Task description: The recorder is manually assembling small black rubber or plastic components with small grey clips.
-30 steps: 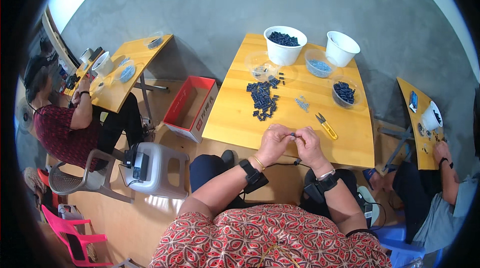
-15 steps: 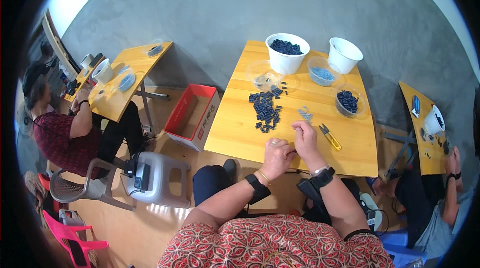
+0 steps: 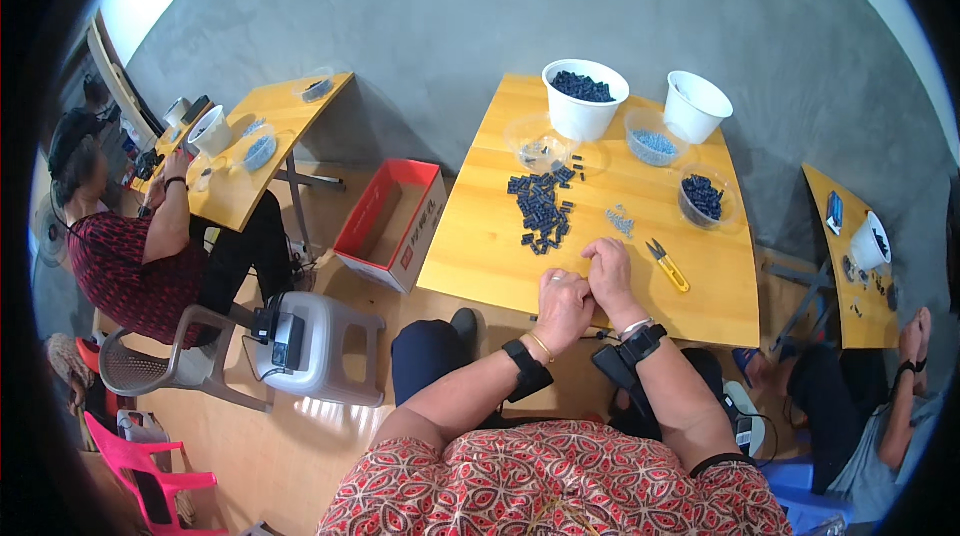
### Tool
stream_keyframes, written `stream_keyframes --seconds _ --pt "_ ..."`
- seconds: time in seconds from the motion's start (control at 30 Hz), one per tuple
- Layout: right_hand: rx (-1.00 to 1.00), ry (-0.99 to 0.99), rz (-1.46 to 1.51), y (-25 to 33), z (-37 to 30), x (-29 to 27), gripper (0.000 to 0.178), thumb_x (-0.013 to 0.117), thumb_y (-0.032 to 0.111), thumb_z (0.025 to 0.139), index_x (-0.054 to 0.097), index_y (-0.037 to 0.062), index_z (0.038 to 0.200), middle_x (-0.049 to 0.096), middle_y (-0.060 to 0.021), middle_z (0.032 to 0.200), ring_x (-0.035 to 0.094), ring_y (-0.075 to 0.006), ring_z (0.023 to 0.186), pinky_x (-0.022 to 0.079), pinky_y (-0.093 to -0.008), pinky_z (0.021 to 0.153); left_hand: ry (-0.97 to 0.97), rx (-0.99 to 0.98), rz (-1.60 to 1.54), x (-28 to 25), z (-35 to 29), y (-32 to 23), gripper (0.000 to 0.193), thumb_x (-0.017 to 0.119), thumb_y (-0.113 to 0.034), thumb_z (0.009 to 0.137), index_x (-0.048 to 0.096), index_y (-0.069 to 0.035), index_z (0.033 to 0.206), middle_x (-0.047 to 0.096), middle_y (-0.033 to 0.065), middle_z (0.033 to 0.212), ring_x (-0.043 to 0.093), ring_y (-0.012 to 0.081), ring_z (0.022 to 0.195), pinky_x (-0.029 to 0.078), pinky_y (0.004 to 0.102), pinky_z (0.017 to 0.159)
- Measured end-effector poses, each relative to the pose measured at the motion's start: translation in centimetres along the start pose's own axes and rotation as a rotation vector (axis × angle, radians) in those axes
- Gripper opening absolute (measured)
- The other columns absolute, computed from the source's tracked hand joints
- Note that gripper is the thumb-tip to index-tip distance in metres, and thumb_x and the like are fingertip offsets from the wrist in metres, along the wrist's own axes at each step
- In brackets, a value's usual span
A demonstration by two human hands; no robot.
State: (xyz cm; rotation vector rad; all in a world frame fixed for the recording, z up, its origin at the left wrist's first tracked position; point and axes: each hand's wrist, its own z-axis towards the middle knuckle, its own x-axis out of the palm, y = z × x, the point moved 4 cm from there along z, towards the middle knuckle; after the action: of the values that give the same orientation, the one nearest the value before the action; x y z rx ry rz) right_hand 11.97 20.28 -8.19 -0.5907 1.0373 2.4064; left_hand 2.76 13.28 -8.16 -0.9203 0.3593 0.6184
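My left hand (image 3: 564, 302) and my right hand (image 3: 608, 272) meet at the table's near edge, fingers curled and pressed together. Whatever they grip is too small or hidden by the fingers. Just beyond lies a loose pile of short dark-blue tubular pieces (image 3: 541, 204). Small pale grey-blue pieces (image 3: 620, 222) are scattered past my right hand. Yellow-handled thread snips (image 3: 669, 266) rest to its right, their blades pointing away from me. A clear tub (image 3: 683, 216) with dark-blue pieces stands beyond the snips.
At the wooden table's back stand a white bucket (image 3: 578, 124) of dark-blue pieces, another white bucket (image 3: 698, 116), a clear bowl (image 3: 655, 158) of pale-blue pieces and a shallow clear dish (image 3: 520, 141). A red-and-white box (image 3: 432, 226) sits on the floor. Other people sit at side tables.
My left hand has moved slightly right and up against my right hand. A dark piece that showed at its fingertips is now hidden. The whole view has shifted slightly.
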Motion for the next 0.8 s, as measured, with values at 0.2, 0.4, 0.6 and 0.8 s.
stream_keyframes --seconds 0.2,0.4,0.6,0.8 --pt "-0.022 0.051 -0.012 -0.34 -0.15 0.30 0.010 0.046 -0.002 0.064 0.051 0.0045 0.058 0.053 -0.0127 0.064 0.049 -0.0323 0.067 0.039 -0.0408 0.062 -0.029 0.016 0.036 0.24 -0.21 0.04 0.007 0.058 -0.001 0.062 0.054 -0.006 0.058 0.053 0.0094 0.064 0.051 0.0277 0.068 0.035 0.0379 0.073" --pt "-0.024 0.083 -0.046 -0.10 0.06 0.14 0.011 0.048 0.000 0.062 0.047 0.0055 0.053 0.050 -0.0118 0.060 0.047 -0.0322 0.064 0.037 -0.0420 0.059 -0.040 0.024 0.037 0.61 -0.19 0.35 0.009 0.058 0.001 0.060 0.053 -0.007 0.058 0.052 0.0071 0.062 0.050 0.0264 0.066 0.034 0.0368 0.070" --pt "0.010 0.135 -0.101 -0.46 -0.29 0.33 0.009 0.050 0.004 0.065 0.048 0.0055 0.056 0.049 -0.0113 0.066 0.046 -0.0315 0.071 0.035 -0.0422 0.062 -0.007 -0.007 0.044 0.86 -0.11 0.39 0.009 0.057 0.002 0.060 0.054 -0.007 0.058 0.051 0.0068 0.062 0.050 0.0261 0.066 0.034 0.0366 0.070" --pt "-0.001 0.150 -0.190 0.28 0.07 0.19 0.009 0.052 0.007 0.066 0.050 0.0064 0.058 0.049 -0.0101 0.068 0.046 -0.0309 0.073 0.035 -0.0429 0.064 -0.001 -0.004 0.044 0.27 0.31 0.10 0.007 0.057 0.000 0.061 0.055 -0.006 0.059 0.051 0.0070 0.061 0.050 0.0261 0.065 0.034 0.0370 0.071"
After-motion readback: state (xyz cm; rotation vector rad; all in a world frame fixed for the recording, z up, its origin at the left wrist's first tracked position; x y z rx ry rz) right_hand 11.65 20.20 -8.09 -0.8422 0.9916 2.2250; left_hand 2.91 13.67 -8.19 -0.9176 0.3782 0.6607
